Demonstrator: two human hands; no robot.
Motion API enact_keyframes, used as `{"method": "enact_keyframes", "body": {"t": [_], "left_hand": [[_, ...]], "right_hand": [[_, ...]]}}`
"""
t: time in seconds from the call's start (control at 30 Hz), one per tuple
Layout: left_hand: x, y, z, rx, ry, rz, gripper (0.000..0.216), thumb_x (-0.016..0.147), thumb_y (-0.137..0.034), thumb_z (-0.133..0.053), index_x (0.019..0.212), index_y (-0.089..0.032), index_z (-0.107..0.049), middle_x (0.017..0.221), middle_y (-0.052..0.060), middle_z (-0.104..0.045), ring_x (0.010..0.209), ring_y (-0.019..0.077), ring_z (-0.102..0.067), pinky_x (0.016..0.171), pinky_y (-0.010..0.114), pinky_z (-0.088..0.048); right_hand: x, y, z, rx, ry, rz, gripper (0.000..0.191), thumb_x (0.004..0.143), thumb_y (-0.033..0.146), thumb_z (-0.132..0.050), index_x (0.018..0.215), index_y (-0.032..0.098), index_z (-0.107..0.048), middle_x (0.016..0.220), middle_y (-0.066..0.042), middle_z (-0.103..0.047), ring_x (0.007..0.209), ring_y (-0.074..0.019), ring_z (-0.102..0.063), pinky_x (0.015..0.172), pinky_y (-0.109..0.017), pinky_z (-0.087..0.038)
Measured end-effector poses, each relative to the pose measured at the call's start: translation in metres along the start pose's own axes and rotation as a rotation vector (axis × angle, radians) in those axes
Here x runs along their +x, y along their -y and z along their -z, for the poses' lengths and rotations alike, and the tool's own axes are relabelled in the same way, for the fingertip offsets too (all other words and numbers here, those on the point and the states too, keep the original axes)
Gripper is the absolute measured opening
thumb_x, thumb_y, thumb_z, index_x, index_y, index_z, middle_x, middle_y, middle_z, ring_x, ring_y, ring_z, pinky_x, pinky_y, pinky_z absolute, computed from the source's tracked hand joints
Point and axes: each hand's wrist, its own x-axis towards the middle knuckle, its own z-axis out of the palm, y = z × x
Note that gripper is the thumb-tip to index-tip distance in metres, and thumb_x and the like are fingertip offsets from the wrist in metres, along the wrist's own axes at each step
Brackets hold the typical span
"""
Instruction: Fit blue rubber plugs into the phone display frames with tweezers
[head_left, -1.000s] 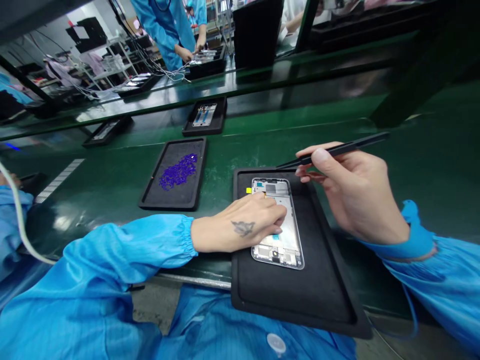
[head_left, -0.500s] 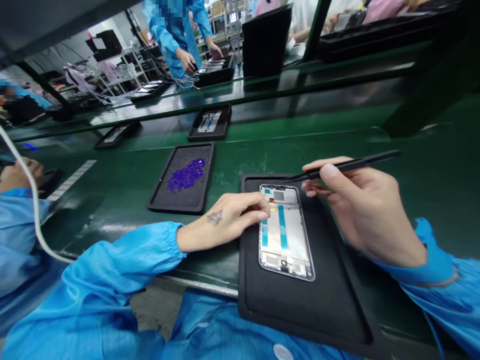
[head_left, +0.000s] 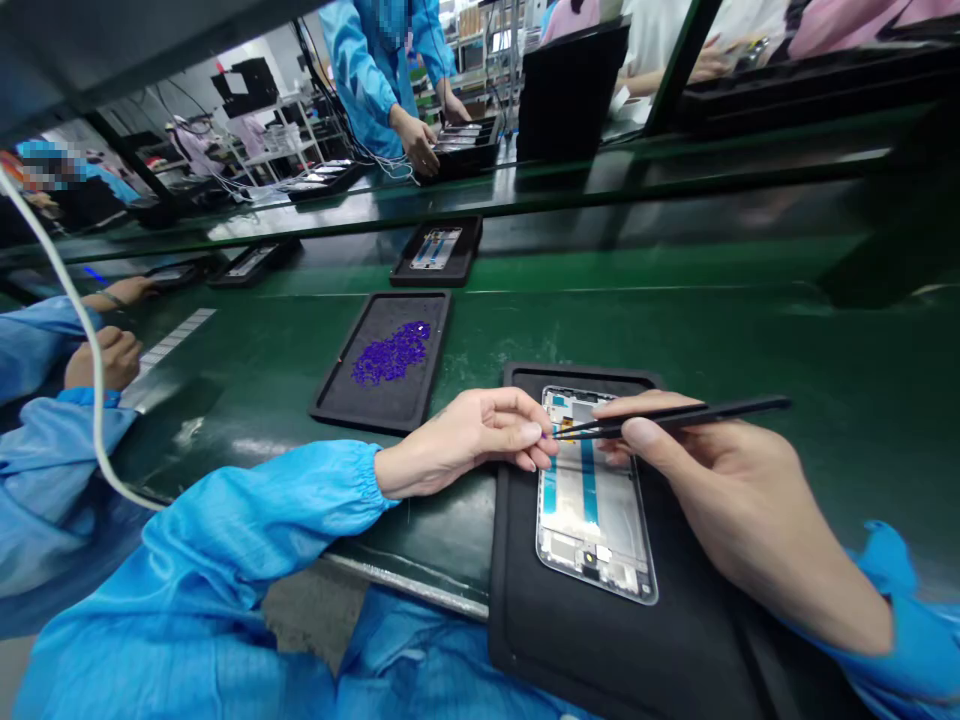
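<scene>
1. Nearest: blue sleeves [head_left: 247,520] of a smock, reaching in from the lower left and lower right corners.
2. Black tray [head_left: 585,650] at the near edge of the green bench [head_left: 750,330], overhanging it slightly; phone frame [head_left: 592,500] lying flat inside, long side running away from the viewer, pale blue strips on its inner face.
3. Right hand [head_left: 720,500] closed around black tweezers [head_left: 675,415], thumb on top, fingers beneath; tweezer tips pointing left over the top end of the phone frame.
4. Left hand [head_left: 472,440] resting on the bench at the tray's left rim, fingers curled and pinched together right at the tweezer tips; something tiny and purple apparently between fingertips and tips, too small to identify.
5. Further out, left of centre: second black tray [head_left: 337,400] holding a heap of small purple parts [head_left: 391,352], well apart from both hands.
6. At the far left: another person's hands [head_left: 112,350] in blue sleeves at the bench edge; white cable [head_left: 67,290] curving across in front of them.
7. Beyond: third tray [head_left: 465,265] with another phone frame in it, alone on the green belt.
8. Farthest: standing person in a blue smock [head_left: 367,80] with hands on a stack of trays on the raised shelf.
</scene>
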Motion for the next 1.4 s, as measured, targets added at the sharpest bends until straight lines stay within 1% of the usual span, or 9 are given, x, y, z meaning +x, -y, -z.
{"method": "enact_keyframes", "body": {"t": [0.1, 0.3, 0.63, 1.03, 1.13, 1.2, 1.23, 1.3, 1.4], "left_hand": [[0.001, 0.001, 0.001, -0.002, -0.003, 0.010, 0.035, 0.076, -0.034, -0.083, 0.093, -0.011, -0.063, 0.082, 0.005, -0.070, 0.073, 0.0095, -0.066, 0.071, 0.020, -0.050], [0.001, 0.004, 0.001, -0.030, 0.029, -0.012, 0.028, 0.081, -0.027, -0.080, 0.095, -0.010, -0.063, 0.086, 0.006, -0.071, 0.075, 0.0087, -0.068, 0.072, 0.018, -0.051], [0.001, 0.003, -0.001, -0.033, 0.041, -0.013, 0.029, 0.079, -0.028, -0.081, 0.095, -0.011, -0.063, 0.084, 0.005, -0.071, 0.075, 0.0089, -0.067, 0.073, 0.019, -0.050], [0.001, 0.003, 0.000, 0.053, 0.069, -0.055, 0.029, 0.083, -0.031, -0.077, 0.098, -0.012, -0.061, 0.088, 0.005, -0.069, 0.078, 0.0094, -0.066, 0.074, 0.021, -0.051], [-0.001, 0.000, -0.002, 0.221, 0.030, -0.120, 0.030, 0.092, -0.037, -0.066, 0.109, -0.016, -0.055, 0.101, 0.007, -0.069, 0.080, 0.0118, -0.067, 0.074, 0.025, -0.053], [-0.006, -0.001, -0.006, 0.478, 0.008, -0.245, 0.024, 0.095, -0.037, -0.059, 0.108, -0.017, -0.054, 0.105, 0.007, -0.067, 0.085, 0.0134, -0.066, 0.076, 0.028, -0.053], [-0.010, -0.001, -0.008, 0.643, 0.049, -0.323, 0.021, 0.096, -0.036, -0.058, 0.104, -0.017, -0.055, 0.104, 0.006, -0.067, 0.089, 0.0142, -0.064, 0.080, 0.029, -0.052], [-0.018, 0.001, -0.013, 0.963, 0.238, -0.472, 0.019, 0.097, -0.035, -0.057, 0.096, -0.016, -0.057, 0.105, 0.007, -0.066, 0.098, 0.0170, -0.061, 0.088, 0.032, -0.048], [-0.031, 0.007, -0.020, 1.238, 0.485, -0.560, 0.024, 0.097, -0.039, -0.057, 0.100, -0.015, -0.056, 0.120, 0.011, -0.062, 0.112, 0.0226, -0.054, 0.094, 0.037, -0.045]], "right_hand": [[0.001, 0.000, -0.001, 0.023, 0.013, -0.018, 0.035, 0.085, 0.055, -0.069, 0.069, 0.023, -0.072, 0.094, -0.003, -0.075, 0.074, -0.0185, -0.070, 0.066, -0.029, -0.060], [0.002, -0.005, -0.004, 0.074, 0.027, -0.079, 0.031, 0.086, 0.054, -0.069, 0.098, 0.026, -0.076, 0.074, -0.001, -0.072, 0.069, -0.0184, -0.067, 0.064, -0.029, -0.056], [0.002, -0.008, -0.003, 0.170, 0.057, -0.139, 0.031, 0.085, 0.053, -0.072, 0.085, 0.022, -0.074, 0.078, -0.002, -0.072, 0.070, -0.0155, -0.066, 0.065, -0.026, -0.054], [0.001, -0.008, -0.002, 0.114, 0.052, -0.058, 0.028, 0.085, 0.052, -0.071, 0.080, 0.024, -0.074, 0.081, -0.003, -0.072, 0.070, -0.0187, -0.066, 0.064, -0.030, -0.055], [0.005, -0.006, 0.002, 0.138, -0.015, -0.026, 0.026, 0.084, 0.050, -0.073, 0.085, 0.024, -0.075, 0.083, -0.002, -0.071, 0.070, -0.0166, -0.065, 0.065, -0.028, -0.055], [0.012, -0.005, 0.007, 0.184, -0.104, -0.013, 0.025, 0.082, 0.049, -0.076, 0.088, 0.024, -0.076, 0.079, -0.002, -0.069, 0.068, -0.0150, -0.064, 0.064, -0.027, -0.054], [0.017, -0.005, 0.010, 0.213, -0.146, -0.013, 0.026, 0.080, 0.048, -0.078, 0.088, 0.024, -0.076, 0.077, -0.001, -0.068, 0.068, -0.0144, -0.064, 0.064, -0.026, -0.055], [0.029, -0.008, 0.014, 0.256, -0.186, -0.036, 0.028, 0.077, 0.047, -0.080, 0.088, 0.022, -0.075, 0.081, -0.002, -0.068, 0.069, -0.0139, -0.064, 0.066, -0.026, -0.056], [0.045, -0.016, 0.015, 0.246, -0.159, -0.093, 0.030, 0.074, 0.047, -0.082, 0.086, 0.020, -0.075, 0.085, -0.003, -0.069, 0.076, -0.0141, -0.066, 0.072, -0.026, -0.059]]}}
